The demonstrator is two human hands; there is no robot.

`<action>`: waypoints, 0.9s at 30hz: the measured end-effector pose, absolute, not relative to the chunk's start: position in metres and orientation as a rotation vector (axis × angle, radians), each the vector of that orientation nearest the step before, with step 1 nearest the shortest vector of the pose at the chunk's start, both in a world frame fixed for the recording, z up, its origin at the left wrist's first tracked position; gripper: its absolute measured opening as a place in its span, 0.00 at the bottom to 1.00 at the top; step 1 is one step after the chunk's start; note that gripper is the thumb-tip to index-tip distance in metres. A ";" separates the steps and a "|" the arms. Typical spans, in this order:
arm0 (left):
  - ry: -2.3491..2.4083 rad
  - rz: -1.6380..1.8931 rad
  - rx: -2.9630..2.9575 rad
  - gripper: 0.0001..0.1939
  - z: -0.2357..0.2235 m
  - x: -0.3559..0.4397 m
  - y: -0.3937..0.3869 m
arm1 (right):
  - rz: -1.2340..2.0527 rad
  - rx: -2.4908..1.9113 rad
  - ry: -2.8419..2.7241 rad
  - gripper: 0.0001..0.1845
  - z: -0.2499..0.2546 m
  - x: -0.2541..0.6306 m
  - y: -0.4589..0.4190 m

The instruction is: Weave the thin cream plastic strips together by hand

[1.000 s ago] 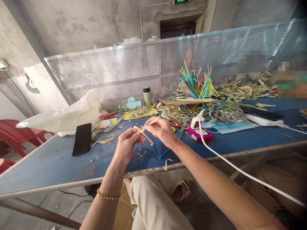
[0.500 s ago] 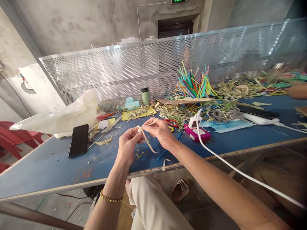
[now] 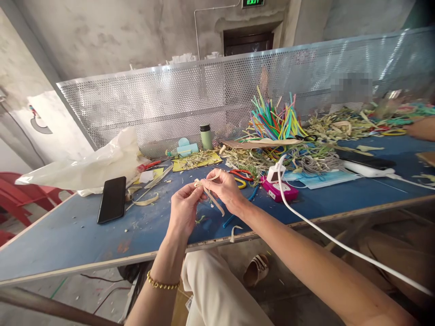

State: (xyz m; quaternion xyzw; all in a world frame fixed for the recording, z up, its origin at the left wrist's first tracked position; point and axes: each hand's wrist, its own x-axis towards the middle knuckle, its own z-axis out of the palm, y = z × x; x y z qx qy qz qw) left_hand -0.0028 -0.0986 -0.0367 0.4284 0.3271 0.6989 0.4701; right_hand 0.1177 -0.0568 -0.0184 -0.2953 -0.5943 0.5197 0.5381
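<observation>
Above the front part of the blue table, both my hands pinch one pale, flat strip of dried plant fibre (image 3: 216, 203). My left hand (image 3: 184, 204) closes thumb and fingertips on a small folded or knotted part of it. With thumb and forefinger, my right hand (image 3: 224, 191) grips the strip close beside the left fingertips. One end hangs down between the hands, and a short piece sticks up by the right fingers. The exact fold is partly hidden by my fingertips. A curled scrap of the same fibre (image 3: 234, 233) lies at the table's front edge.
A black phone (image 3: 112, 199) and a plastic bag (image 3: 91, 165) lie left. Behind my hands are a green bottle (image 3: 205, 137), dried fibre (image 3: 244, 159) and colourful pipe cleaners (image 3: 277, 117). To the right stands a magenta power adapter (image 3: 279, 188) with a white cable. Another person's hand (image 3: 422, 129) shows far right.
My left hand has shifted slightly right, closer to the right hand. The right fingers have curled in more, and the hanging end of the strip has swung a little to the right.
</observation>
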 end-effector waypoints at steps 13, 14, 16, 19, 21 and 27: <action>0.797 1.749 1.013 0.10 -0.036 -0.008 -0.096 | 1.238 -0.757 -1.521 0.13 -0.019 0.122 -0.053; 0.784 1.738 1.006 0.10 -0.036 -0.009 -0.096 | 1.241 -0.756 -1.518 0.14 -0.020 0.122 -0.052; 0.767 1.722 0.998 0.11 -0.035 -0.010 -0.097 | 1.244 -0.746 -1.519 0.15 -0.020 0.121 -0.052; 0.782 1.721 0.996 0.12 -0.036 -0.011 -0.097 | 1.242 -0.750 -1.528 0.17 -0.021 0.120 -0.051; 0.810 1.740 0.993 0.12 -0.037 -0.010 -0.095 | 1.230 -0.769 -1.533 0.18 -0.022 0.120 -0.051; 0.843 1.762 1.008 0.12 -0.038 -0.006 -0.091 | 1.244 -0.765 -1.550 0.17 -0.027 0.118 -0.048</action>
